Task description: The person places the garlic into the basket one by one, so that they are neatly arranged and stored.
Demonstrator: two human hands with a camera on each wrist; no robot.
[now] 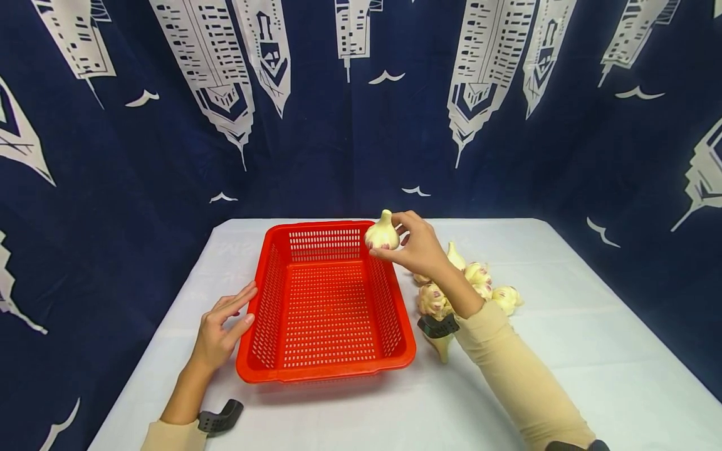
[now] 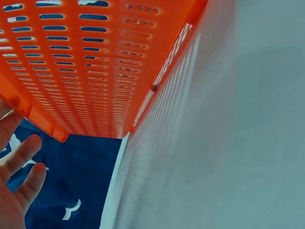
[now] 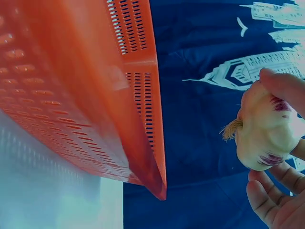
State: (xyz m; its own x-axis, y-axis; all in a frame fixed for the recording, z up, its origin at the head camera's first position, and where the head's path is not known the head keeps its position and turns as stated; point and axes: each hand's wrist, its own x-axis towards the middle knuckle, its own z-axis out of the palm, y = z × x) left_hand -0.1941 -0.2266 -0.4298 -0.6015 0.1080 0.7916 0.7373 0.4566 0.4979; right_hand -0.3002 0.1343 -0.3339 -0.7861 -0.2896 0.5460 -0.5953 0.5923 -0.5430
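Note:
A red plastic basket [image 1: 329, 374] with slotted walls stands on the white table, and nothing lies on its perforated floor. My right hand [image 1: 418, 247] pinches a garlic bulb [image 1: 381, 234] between thumb and fingers, over the basket's far right rim. In the right wrist view the same bulb [image 3: 267, 129] shows its root tuft and purple patches. At the basket's left rim, my left hand [image 1: 220, 329] rests with its fingers extended against the edge. The left wrist view shows spread fingers of that hand [image 2: 19, 167] beside the basket's outer wall [image 2: 71, 62].
A heap of several garlic bulbs [image 1: 431, 299] lies right of the basket, partly hidden under my right forearm. The white table [image 1: 570, 326] extends around the basket. Behind it hangs a dark blue cloth [image 1: 350, 150] printed with white buildings and birds.

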